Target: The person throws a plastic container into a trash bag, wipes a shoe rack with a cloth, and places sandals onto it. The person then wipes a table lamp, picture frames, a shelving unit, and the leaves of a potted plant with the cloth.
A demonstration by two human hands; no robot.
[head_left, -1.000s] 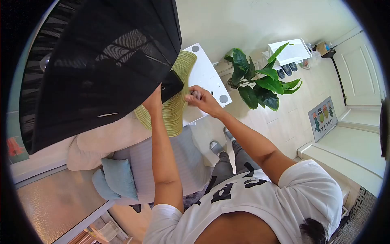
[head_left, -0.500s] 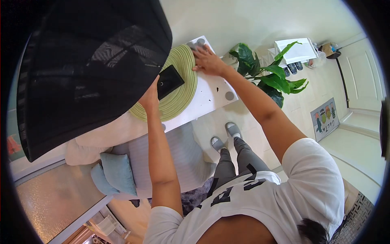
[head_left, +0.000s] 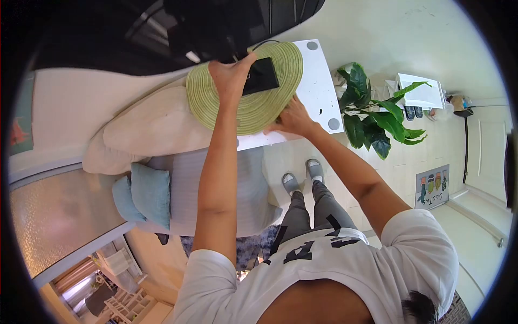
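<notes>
A round green woven placemat (head_left: 216, 110) lies on the white tabletop (head_left: 318, 81). A flat black rectangular piece (head_left: 261, 76) rests on it. Above the mat, a large glossy black panel (head_left: 205, 32), possibly a screen, fills the top left and leans over the table. My left hand (head_left: 229, 81) is closed at the panel's lower edge, beside the black piece; some of its fingers are hidden. At the mat's near right rim my right hand (head_left: 294, 116) grips the edge, its fingers partly tucked beneath and slightly blurred.
A leafy plant (head_left: 369, 105) stands right of the table. Cream cushions (head_left: 151, 121) and a grey-covered sofa (head_left: 210, 183) with blue pillows (head_left: 151, 194) are at left. Beyond the plant are a white rack (head_left: 421, 89) and a doormat (head_left: 431, 186).
My right hand has moved from the mat's far right side to its near right rim. The black panel has shifted up in view, exposing more of the mat. My left hand stays by the panel.
</notes>
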